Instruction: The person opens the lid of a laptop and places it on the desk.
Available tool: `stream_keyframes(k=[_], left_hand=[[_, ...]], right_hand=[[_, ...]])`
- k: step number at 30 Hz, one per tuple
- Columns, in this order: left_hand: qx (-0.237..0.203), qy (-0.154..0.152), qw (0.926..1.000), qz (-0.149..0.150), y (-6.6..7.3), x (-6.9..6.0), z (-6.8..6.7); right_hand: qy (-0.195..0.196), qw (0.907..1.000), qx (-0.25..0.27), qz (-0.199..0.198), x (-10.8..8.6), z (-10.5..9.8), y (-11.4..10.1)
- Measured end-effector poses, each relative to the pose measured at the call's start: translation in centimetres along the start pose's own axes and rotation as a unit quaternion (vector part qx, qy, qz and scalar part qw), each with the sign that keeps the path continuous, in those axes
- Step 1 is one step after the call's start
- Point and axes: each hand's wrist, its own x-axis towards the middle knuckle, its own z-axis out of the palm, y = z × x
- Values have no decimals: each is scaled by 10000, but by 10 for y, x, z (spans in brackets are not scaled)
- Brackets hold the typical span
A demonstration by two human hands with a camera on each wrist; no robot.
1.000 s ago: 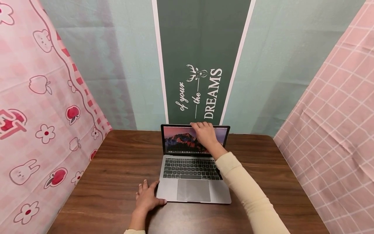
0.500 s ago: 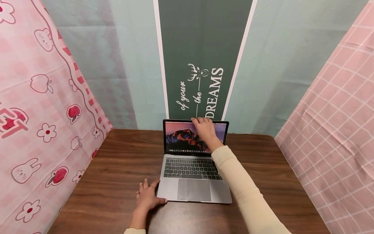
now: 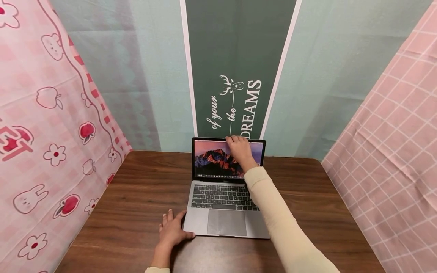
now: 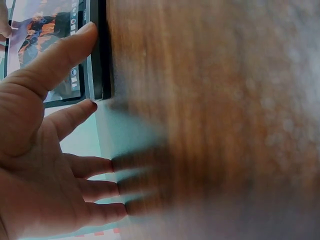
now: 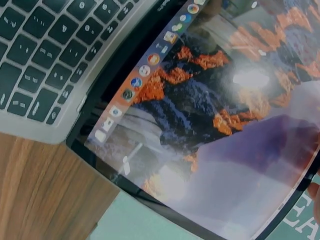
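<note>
A grey laptop [image 3: 198, 220] stands unfolded on the table, its keyboard [image 3: 220, 195] toward me. Mountains show on its lit screen [image 3: 211, 161]. My right hand [image 3: 240, 151] grips the top edge of the screen near the middle, fingers bent over the rim; its forearm covers the keyboard's right end. Only a bit of that hand shows at the right border of the right wrist view. At the laptop's front left corner, my left hand [image 3: 172, 229] has its fingers spread, with thumb and forefinger against the corner and the other fingers on the table.
The brown wood-grain table [image 3: 136, 197] surrounds the laptop. Behind the table hangs a green cloth [image 3: 239, 45] with white lettering. Pink patterned cloth [image 3: 54, 125] hangs on the left, and pink checked cloth [image 3: 392, 132] on the right.
The laptop's screen has tilted farther back, its top edge rising in the head view. My right hand has moved along with it. My left hand has stayed at the corner.
</note>
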Motion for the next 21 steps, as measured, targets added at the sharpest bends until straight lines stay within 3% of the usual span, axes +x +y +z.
stream_keyframes(k=[10, 21], left_hand=[[16, -3, 10000, 0, -1, 1, -3], [75, 37, 10000, 37, -6, 1, -2]], right_hand=[[-912, 9951, -234, -310, 11, -5, 2], [-876, 9950, -290, -374, 9, -3, 0]])
